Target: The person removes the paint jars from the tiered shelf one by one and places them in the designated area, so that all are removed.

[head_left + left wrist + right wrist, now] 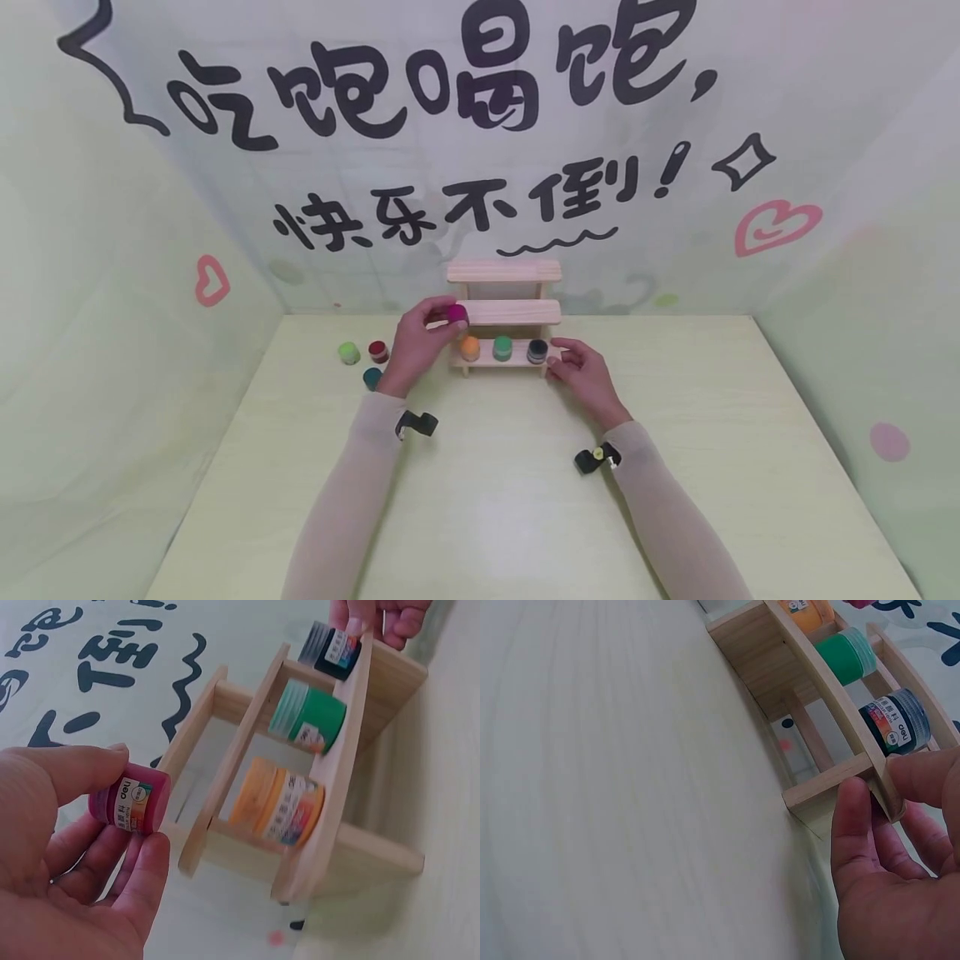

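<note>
My left hand (422, 340) pinches a magenta paint jar (132, 798) between thumb and fingers, held at the left end of the middle step of a wooden three-step rack (508, 312). On the lowest step stand an orange jar (279, 801), a green jar (308, 716) and a black jar (895, 722), in a row from left to right. With thumb and fingers my right hand (907, 840) grips the right end of that lowest step, beside the black jar.
Left of the rack, a light green jar (348, 352), a dark red jar (378, 352) and a teal jar (372, 378) stand on the table (480, 500), the teal one partly behind my left wrist. A printed cloth (480, 167) hangs behind the rack.
</note>
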Demonstrator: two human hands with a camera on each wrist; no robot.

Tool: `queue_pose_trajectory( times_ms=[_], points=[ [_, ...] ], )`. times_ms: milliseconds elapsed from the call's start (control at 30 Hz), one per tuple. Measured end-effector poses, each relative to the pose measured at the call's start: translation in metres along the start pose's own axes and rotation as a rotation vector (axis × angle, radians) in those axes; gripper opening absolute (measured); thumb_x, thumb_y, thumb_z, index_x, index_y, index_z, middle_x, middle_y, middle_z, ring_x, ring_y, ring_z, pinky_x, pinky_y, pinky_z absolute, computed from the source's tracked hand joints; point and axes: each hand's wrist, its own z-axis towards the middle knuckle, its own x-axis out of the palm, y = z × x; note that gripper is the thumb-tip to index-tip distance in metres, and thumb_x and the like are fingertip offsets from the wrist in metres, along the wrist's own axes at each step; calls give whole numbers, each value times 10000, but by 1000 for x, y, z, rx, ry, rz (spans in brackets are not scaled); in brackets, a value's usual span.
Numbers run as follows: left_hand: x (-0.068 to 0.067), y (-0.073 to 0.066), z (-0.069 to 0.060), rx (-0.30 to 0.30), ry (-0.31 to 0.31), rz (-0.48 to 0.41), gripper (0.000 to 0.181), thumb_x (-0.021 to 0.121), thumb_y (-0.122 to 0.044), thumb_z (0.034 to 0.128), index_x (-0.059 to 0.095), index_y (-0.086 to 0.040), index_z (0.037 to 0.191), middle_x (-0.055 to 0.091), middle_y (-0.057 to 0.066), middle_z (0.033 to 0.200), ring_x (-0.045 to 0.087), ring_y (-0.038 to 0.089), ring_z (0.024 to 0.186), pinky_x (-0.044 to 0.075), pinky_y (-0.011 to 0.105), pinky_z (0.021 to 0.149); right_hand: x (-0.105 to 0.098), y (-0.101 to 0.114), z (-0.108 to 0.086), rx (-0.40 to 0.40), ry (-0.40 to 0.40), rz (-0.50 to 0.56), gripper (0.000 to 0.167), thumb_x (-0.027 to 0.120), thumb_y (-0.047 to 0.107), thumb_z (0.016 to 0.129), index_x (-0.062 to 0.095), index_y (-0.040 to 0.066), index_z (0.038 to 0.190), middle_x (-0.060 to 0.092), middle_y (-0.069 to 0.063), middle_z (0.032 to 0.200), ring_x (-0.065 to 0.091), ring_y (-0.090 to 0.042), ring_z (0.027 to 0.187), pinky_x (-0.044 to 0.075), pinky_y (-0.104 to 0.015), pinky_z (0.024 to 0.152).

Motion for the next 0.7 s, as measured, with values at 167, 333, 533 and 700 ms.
queue_pose_trajectory(
  times_ms=[167, 333, 533, 700],
  points=[
    [-13, 8, -2, -9, -15, 8, 496, 843, -217, 923, 668, -126, 1377, 701, 57, 1301, 645, 238, 1242, 605, 324, 1036, 1, 1, -1, -16, 1, 16, 443, 746, 116, 992, 622, 54, 1413, 734, -70, 962, 760, -128, 854, 630, -202, 808],
    [-26, 15, -6, 5, -35, 26, 508, 840, -222, 926, 653, -93, 1381, 700, 88, 1292, 650, 256, 1237, 609, 307, 1021, 1, 2, -2, -19, 0, 19, 426, 738, 99, 991, 627, 52, 1399, 727, -64, 953, 753, -106, 832, 632, -200, 796],
    [-45, 22, -12, -40, -61, 58, 516, 827, -251, 939, 636, -124, 1402, 674, 86, 1331, 633, 263, 1268, 601, 344, 1048, 0, 3, -2, -28, -3, -30, 418, 736, 130, 996, 624, 65, 1394, 722, -73, 961, 746, -100, 830, 610, -181, 798],
    [-59, 30, -17, -83, -77, 98, 523, 820, -280, 947, 630, -149, 1416, 657, 84, 1359, 622, 265, 1278, 595, 391, 1068, 1, 5, -2, -21, -22, -56, 413, 739, 127, 989, 632, 64, 1382, 727, -71, 956, 744, -96, 820, 596, -165, 790]
  ],
)
